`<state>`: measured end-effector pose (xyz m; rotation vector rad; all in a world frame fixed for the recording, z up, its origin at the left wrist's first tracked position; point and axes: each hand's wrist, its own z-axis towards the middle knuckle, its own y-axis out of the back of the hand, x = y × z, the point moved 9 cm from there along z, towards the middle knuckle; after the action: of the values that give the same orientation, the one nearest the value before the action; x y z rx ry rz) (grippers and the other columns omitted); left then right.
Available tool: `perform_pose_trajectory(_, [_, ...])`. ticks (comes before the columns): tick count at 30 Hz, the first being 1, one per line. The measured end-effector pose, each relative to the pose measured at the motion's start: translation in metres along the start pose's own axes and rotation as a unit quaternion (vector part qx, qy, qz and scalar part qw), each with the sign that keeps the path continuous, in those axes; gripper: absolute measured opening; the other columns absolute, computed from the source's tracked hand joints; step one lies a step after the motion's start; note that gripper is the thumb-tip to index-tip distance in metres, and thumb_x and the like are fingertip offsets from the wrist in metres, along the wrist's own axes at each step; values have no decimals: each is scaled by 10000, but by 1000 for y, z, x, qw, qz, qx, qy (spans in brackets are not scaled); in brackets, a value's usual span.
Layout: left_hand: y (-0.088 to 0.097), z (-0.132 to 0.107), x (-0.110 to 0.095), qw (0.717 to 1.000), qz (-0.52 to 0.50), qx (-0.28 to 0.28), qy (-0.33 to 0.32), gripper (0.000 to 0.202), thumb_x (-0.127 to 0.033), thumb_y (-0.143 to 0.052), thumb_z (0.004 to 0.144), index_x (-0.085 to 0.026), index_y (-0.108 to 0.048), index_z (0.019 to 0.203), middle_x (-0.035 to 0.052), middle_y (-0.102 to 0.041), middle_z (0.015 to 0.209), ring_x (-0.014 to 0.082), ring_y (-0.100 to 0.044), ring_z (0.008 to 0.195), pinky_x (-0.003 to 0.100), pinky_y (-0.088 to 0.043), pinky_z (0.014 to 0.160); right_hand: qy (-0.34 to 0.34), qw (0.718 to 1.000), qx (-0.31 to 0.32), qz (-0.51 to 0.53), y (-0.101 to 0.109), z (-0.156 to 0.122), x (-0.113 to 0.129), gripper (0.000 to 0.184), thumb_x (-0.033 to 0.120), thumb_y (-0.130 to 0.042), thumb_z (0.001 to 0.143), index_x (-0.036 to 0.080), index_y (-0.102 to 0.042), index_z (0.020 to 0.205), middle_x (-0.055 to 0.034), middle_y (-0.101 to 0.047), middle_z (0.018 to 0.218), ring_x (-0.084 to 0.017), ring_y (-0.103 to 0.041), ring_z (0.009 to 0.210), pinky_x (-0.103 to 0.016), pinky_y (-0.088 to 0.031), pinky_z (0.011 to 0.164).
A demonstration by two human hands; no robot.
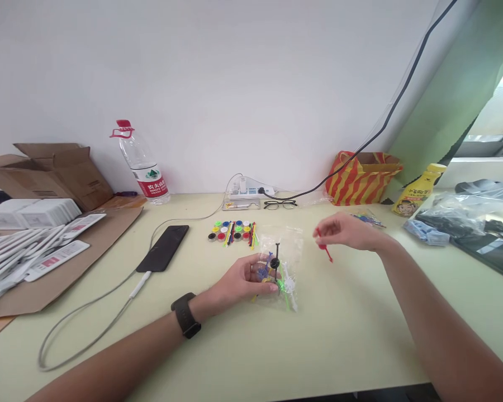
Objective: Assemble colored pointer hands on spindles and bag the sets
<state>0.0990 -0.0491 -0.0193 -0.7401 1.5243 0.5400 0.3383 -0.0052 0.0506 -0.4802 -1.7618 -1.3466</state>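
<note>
My left hand (pixel 240 282) lies on the table, its fingers closed on a clear plastic bag (pixel 281 262) of small coloured plastic parts, with a black stick and wheel standing up out of it. My right hand (pixel 347 231) hovers a little right of the bag and pinches a small red stick (pixel 326 249) that points down. Behind the bag, a set of coloured wheels and sticks (pixel 233 231) lies in neat rows on the pale green table (pixel 352 329).
A black phone (pixel 163 247) on a grey cable lies left of centre. A water bottle (pixel 142 164), cardboard box (pixel 54 170), white packets (pixel 33 234), power strip (pixel 248 192), glasses (pixel 280 204), striped bag (pixel 362 177), yellow bottle (pixel 419 191) and plastic-wrapped items (pixel 465 218) ring the table.
</note>
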Motion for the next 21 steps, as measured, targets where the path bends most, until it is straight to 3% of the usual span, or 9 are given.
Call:
perform_pose_trajectory(2, [-1,-1,-1,1000,6,2,3,576,-290,-912,759,-186,-638,1255,105,-736,1163,225,-704,1061,367,-540,963,79,982,-153,83,17,-2,25,424,505,-850,752,213,-750,1042,-44,-756,798,-192,-686,738,-313,-531,669])
perform_pose_trajectory(4, [-3,-1,-2,1000,7,3,6,595,-293,-913,758,-186,-629,1269,108,-737,1167,229,-706,1066,373,-540,970,143,944,-268,131,24,-11,46,416,489,-850,773,215,-753,1070,-34,-741,768,-170,-663,669,-322,-550,648])
perform_pose_trajectory(8, [-6,-2,-5,1000,4,12,3,599,-300,-903,771,-186,-619,1286,111,-733,1179,237,-702,1082,378,-540,973,206,905,-342,148,10,-25,76,315,432,-808,845,208,-775,1065,-31,-714,726,-178,-666,649,-347,-580,638])
perform_pose_trajectory(11, [-7,-1,-6,1000,4,15,0,600,-299,-900,775,-181,-618,1292,116,-733,1173,242,-705,1078,374,-542,963,236,903,-342,110,-2,-31,91,263,390,-748,907,224,-772,1109,-33,-731,769,-184,-680,684,-351,-584,662])
perform_pose_trajectory(14, [-7,-1,-6,1000,1,12,-3,604,-297,-904,770,-181,-618,1290,119,-734,1172,248,-708,1078,382,-543,965,246,924,-294,6,-18,-29,101,225,335,-676,960,239,-770,1141,-46,-771,884,-184,-677,749,-342,-562,691])
perform_pose_trajectory(17, [-6,-1,-7,1000,4,6,-10,610,-298,-906,769,-184,-619,1295,119,-739,1163,254,-711,1077,390,-544,967,232,940,-239,-73,-31,-22,101,232,313,-632,988,248,-767,1165,-46,-775,894,-193,-656,806,-331,-528,683])
perform_pose_trajectory(21, [-8,-3,-11,1000,12,11,-16,581,-304,-891,789,-194,-628,1295,122,-734,1192,276,-694,1141,406,-531,1002,213,954,-189,-95,-41,-15,95,238,334,-626,996,262,-759,1179,-42,-766,884,-216,-653,881,-356,-529,758])
